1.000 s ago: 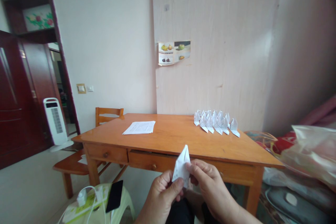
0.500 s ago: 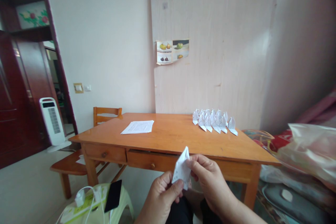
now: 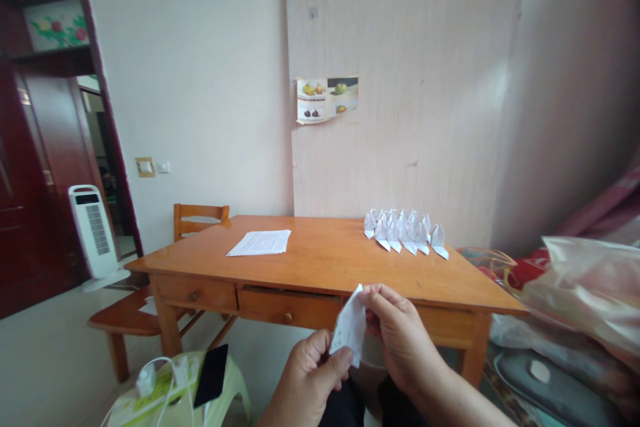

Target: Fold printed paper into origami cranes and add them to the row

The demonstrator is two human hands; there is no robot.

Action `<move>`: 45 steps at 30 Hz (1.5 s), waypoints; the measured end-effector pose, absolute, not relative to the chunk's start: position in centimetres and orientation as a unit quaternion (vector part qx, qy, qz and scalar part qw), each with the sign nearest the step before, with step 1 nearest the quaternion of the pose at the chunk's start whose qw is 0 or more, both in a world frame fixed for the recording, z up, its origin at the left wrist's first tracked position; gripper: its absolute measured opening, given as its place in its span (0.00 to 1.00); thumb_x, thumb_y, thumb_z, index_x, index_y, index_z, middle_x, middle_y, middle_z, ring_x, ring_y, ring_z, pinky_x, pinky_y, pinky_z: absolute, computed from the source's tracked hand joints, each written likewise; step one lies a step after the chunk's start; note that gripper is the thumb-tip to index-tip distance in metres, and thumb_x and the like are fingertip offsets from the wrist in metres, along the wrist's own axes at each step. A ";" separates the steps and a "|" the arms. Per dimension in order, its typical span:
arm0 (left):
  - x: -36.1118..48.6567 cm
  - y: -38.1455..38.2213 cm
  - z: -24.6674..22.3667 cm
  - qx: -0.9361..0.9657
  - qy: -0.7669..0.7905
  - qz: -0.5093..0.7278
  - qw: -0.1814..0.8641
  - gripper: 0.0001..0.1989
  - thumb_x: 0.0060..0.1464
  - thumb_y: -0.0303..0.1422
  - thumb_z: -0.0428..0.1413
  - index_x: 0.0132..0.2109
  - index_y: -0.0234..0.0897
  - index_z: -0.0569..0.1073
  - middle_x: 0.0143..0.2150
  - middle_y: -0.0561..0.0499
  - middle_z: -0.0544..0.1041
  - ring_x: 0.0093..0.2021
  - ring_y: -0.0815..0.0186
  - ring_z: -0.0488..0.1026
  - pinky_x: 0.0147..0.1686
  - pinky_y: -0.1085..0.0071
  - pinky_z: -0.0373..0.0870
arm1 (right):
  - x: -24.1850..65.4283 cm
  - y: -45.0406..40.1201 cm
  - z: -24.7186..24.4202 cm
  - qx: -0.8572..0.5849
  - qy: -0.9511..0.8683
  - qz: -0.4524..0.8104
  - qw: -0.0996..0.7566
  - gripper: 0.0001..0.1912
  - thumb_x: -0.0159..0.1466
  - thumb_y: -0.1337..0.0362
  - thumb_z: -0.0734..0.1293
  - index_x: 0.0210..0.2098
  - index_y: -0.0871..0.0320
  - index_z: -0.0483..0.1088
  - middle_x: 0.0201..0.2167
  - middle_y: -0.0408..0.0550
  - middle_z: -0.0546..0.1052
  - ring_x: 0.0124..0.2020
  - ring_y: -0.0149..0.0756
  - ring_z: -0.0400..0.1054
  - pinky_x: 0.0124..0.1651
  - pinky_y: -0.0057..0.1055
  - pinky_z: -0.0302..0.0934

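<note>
A small piece of folded white paper [image 3: 350, 328] with faint print is held upright between my two hands, in front of the table's near edge. My left hand [image 3: 319, 370] pinches its lower end, thumb on the near face. At its top corner, the thumb and fingertips of my right hand [image 3: 395, 327] are closed on the paper. Several folded white paper pieces [image 3: 410, 232] stand grouped at the back right of the wooden table [image 3: 320, 257]. A stack of printed sheets [image 3: 261, 242] lies on the table's left part.
Below left, a pale green stool [image 3: 235, 380] bears a black phone [image 3: 211, 373] and white chargers with cables. Plastic bags [image 3: 590, 287] are piled at the right. A wooden bench [image 3: 125, 313] and a chair [image 3: 200, 217] are at the left.
My right hand's fingertips have moved up from the paper's right edge to its top corner. The paper's tip now leans further right. The view has shifted slightly.
</note>
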State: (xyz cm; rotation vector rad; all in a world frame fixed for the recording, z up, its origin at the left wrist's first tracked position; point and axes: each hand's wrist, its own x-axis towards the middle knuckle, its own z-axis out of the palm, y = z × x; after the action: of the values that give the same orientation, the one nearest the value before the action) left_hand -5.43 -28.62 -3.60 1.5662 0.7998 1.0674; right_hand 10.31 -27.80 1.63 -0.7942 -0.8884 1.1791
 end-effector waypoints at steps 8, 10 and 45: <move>-5.2 -28.5 -4.5 0.648 0.348 0.438 0.517 0.22 0.57 0.51 0.58 0.32 0.34 0.71 0.27 0.51 0.69 0.28 0.67 0.65 0.31 0.71 0.61 | 12.1 -26.3 2.1 -0.343 -0.374 0.457 0.730 0.10 0.59 0.57 0.73 0.31 0.57 0.74 0.26 0.41 0.70 0.26 0.28 0.59 0.27 0.25 0.51; -5.2 -28.4 -4.6 0.637 0.351 0.451 0.517 0.21 0.58 0.50 0.57 0.33 0.33 0.71 0.26 0.51 0.70 0.28 0.67 0.65 0.31 0.71 0.61 | 11.8 -26.8 1.6 -0.337 -0.382 0.478 0.715 0.11 0.60 0.55 0.72 0.32 0.57 0.75 0.30 0.43 0.73 0.30 0.30 0.62 0.30 0.26 0.54; -4.9 -29.6 -3.7 0.564 0.362 0.526 0.524 0.18 0.60 0.46 0.58 0.35 0.34 0.73 0.30 0.52 0.70 0.32 0.67 0.64 0.34 0.72 0.62 | 11.0 -28.6 -0.3 -0.312 -0.478 0.639 0.516 0.17 0.65 0.51 0.68 0.34 0.60 0.78 0.32 0.51 0.80 0.34 0.39 0.70 0.43 0.37 0.58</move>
State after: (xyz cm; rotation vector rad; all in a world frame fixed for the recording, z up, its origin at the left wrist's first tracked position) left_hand -4.88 -29.61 -3.67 1.3488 0.8660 1.2601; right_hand 10.95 -28.57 -0.30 -0.7491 -1.1473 1.5334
